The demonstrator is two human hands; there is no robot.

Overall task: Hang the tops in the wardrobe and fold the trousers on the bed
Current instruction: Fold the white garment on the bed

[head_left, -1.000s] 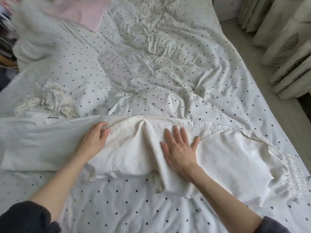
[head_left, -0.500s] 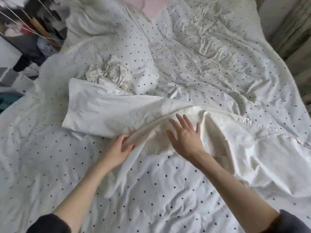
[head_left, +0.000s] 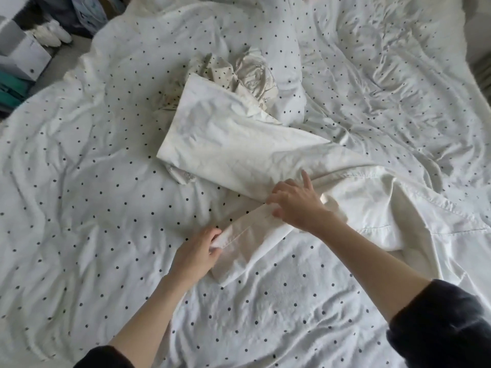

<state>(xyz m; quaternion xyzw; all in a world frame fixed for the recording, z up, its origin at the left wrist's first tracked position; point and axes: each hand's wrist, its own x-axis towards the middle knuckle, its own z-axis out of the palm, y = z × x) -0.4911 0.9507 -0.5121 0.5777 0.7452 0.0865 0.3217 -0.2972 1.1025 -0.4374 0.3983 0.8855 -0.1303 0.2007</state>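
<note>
While the white trousers point(head_left: 265, 152) lie spread across the bed point(head_left: 79, 181), only partly laid out, the folding looks to be at an early stage. One leg runs up and to the left, its hem end resting on a crumpled patterned garment point(head_left: 247, 73) near the middle of the bed; the other leg is narrow and bunched, stretched between the two hands near the person. The left hand point(head_left: 196, 253) has its grip closed on the hem end of this near leg, fingers and thumb curled round the edge. The right hand point(head_left: 295, 205) holds the same leg further up, fingers curled over the cloth with the forefinger pointing out. The waist part trails away to the right, rumpled and not yet flat. As I judge it, no fold is finished: the near leg has yet to be laid over the far one, and the halving of the length comes after that. The crumpled garment may be a top to be hung, though I cannot tell. No wardrobe is in view. Boxes point(head_left: 24, 49) stand beside the bed at upper left.
</note>
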